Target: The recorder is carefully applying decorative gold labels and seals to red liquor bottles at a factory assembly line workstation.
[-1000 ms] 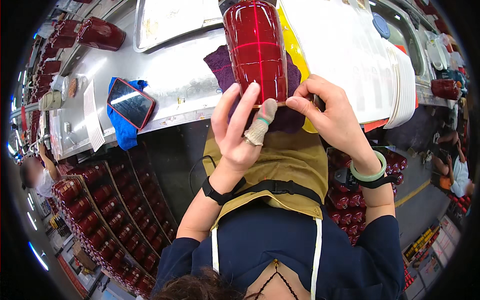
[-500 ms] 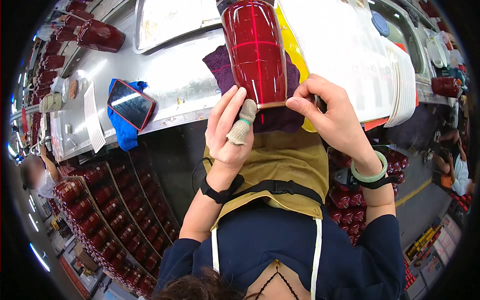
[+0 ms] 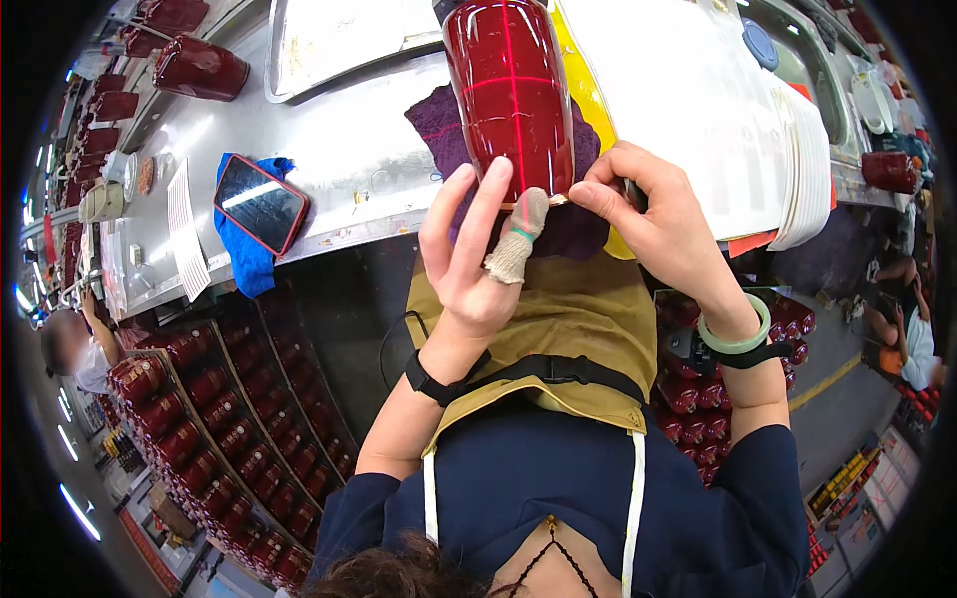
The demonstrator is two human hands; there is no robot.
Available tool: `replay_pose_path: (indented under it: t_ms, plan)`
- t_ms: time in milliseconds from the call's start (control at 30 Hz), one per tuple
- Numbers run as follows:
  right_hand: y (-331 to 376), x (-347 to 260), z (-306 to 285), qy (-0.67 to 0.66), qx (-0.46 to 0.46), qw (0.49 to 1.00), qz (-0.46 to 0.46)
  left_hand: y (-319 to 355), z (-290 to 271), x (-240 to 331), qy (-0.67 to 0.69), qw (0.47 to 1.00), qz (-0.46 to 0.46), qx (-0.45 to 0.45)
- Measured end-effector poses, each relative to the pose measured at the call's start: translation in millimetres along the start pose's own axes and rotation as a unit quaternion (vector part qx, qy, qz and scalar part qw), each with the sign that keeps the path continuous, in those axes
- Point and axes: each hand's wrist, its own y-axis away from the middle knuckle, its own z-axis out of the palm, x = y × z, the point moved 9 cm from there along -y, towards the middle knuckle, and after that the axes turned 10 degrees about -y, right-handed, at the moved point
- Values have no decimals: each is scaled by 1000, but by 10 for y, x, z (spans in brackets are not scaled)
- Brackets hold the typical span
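A long red translucent lamp lens (image 3: pixel 508 95) lies on a purple cloth (image 3: pixel 439 125) on the metal workbench (image 3: pixel 349 149). My left hand (image 3: pixel 474 259) steadies its near end, fingers spread, with a beige fabric cot on the thumb pressed to the lens edge. My right hand (image 3: pixel 653 224) pinches the same near edge between thumb and forefinger. A pale green bangle and a dark strap sit on my right wrist; a black band circles my left wrist.
A phone in a red case (image 3: pixel 261 202) rests on a blue cloth at left. A metal tray (image 3: pixel 329 40) and more red lenses (image 3: pixel 199 65) lie farther back. White sheets (image 3: pixel 698 100) are stacked at right. Racks of red lenses (image 3: pixel 219 419) stand below the bench. Another person (image 3: pixel 75 344) is at far left.
My left hand has shifted up and closer to the lens, its cotted thumb now touching the near edge. The right hand keeps its pinch.
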Motion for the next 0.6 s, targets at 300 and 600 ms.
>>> replay_pose_path:
  t_ms: [300, 600]
  plan:
    - [25, -89, 37, -16, -6, 1000, -10, 159, 43, -288, 95, 992, -80, -32]
    - [78, -178, 7, -25, -15, 999, -18, 66, 45, -336, 145, 981, -123, -27]
